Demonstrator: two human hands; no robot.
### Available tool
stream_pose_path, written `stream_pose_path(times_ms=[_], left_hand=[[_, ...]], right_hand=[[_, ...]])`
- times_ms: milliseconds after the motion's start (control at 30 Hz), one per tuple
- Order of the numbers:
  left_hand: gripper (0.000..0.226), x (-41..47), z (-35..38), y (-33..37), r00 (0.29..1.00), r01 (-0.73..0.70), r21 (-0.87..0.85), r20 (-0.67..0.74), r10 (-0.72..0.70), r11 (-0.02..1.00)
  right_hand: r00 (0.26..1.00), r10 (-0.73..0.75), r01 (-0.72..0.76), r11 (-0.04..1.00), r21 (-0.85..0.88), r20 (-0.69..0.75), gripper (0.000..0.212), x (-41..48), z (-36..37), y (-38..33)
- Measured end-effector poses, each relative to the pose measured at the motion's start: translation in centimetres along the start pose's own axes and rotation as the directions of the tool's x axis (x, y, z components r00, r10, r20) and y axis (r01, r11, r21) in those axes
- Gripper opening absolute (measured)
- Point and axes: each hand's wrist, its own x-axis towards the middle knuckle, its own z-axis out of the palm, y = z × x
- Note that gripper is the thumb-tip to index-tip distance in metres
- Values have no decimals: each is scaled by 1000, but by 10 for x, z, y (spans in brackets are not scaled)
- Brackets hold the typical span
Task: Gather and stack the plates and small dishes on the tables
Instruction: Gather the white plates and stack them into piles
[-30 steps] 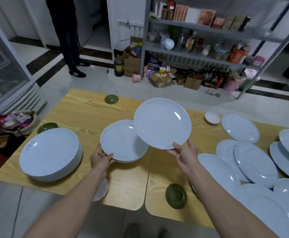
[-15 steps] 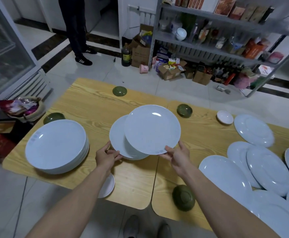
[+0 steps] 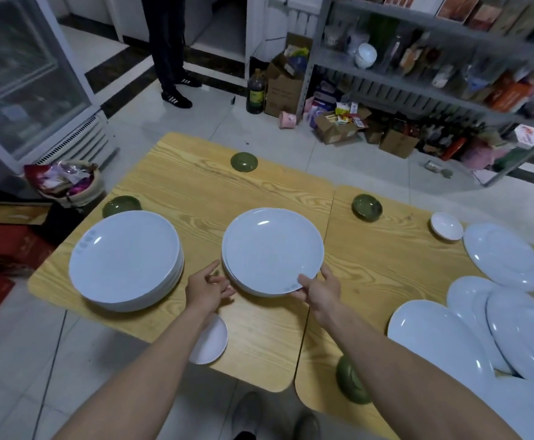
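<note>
A short stack of round white plates [image 3: 272, 250] sits flat at the middle of the left table's near half, its top plate squarely on the ones below, and a taller white stack [image 3: 126, 260] stands to its left. Small green dishes [image 3: 366, 207] lie scattered at the far, left and near edges, with a small white dish [image 3: 210, 341] overhanging the near edge and another [image 3: 446, 226] far right. Large white plates [image 3: 502, 255] lie overlapping and tilted on the right table
</note>
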Motion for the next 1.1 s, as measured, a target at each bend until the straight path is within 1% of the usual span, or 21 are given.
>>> stream_pose_path(times_ms=[67, 133, 233, 300, 367, 400, 433, 467, 500, 533, 567, 600, 633, 667, 733, 833, 933, 1100], left_hand=[[64, 1, -5, -1, 1000, 11, 2, -14, -11, 1000], [62, 0, -9, -2, 999, 4, 3, -32, -4, 1000], [52, -5, -13, 1, 996, -50, 65, -70, 54, 997], [42, -7, -15, 7, 990, -86, 153, -99, 102, 984], [34, -7, -15, 14, 972, -162, 320, -114, 208, 933], [31, -9, -13, 19, 957, -210, 438, -92, 275, 874], [30, -12, -10, 26, 938, -262, 562, -42, 343, 785], [31, -17, -6, 32, 918, -314, 679, 38, 395, 664], [34, -21, 1, 39, 892, -369, 776, 141, 429, 512], [40, -26, 10, 46, 862, -420, 841, 254, 438, 339], [47, -33, 20, 53, 831, -458, 874, 356, 428, 161], [52, -40, 32, 59, 802, -480, 877, 435, 408, 9], [56, -46, 43, 63, 784, -493, 865, 488, 384, -93], [59, -56, 55, 67, 775, -499, 853, 517, 362, -151], [60, -76, 80, 72, 761, -515, 834, 552, 342, -200], [60, -114, 117, 74, 700, -562, 787, 617, 360, -257], [58, -154, 160, 67, 644, -614, 740, 670, 369, -274], [53, -225, 234, 37, 534, -685, 654, 751, 390, -322]], right_hand=[[997, -6, 0, 997, -81, -79, 68, 5, 1, 0], [991, -22, 1, 988, -152, -133, 57, 8, 1, -1], [985, -21, -21, 972, -234, -173, 29, 11, -1, 1], [980, -50, -16, 945, -327, -195, 13, 13, -3, 2], [976, -115, 20, 895, -446, -187, 16, 13, -8, 1], [974, -175, 72, 840, -538, -142, 20, 11, -11, -1], [969, -241, 144, 733, -664, -56, 28, 7, -16, -5], [956, -287, 219, 569, -793, 58, 39, 3, -21, -10], [937, -300, 283, 364, -887, 176, 52, 0, -27, -15], [915, -287, 335, 145, -931, 285, 62, -4, -34, -21], [894, -258, 365, -53, -930, 366, 69, -8, -39, -28], [881, -229, 373, -200, -906, 414, 74, -11, -46, -34], [878, -209, 363, -294, -884, 430, 77, -15, -53, -40], [881, -203, 344, -345, -873, 428, 79, -20, -61, -46], [884, -229, 301, -387, -871, 407, 81, -31, -83, -58], [877, -307, 241, -386, -890, 370, 82, -52, -128, -71], [869, -378, 186, -349, -919, 319, 81, -74, -186, -76], [844, -485, 132, -231, -964, 231, 78, -112, -288, -72]])
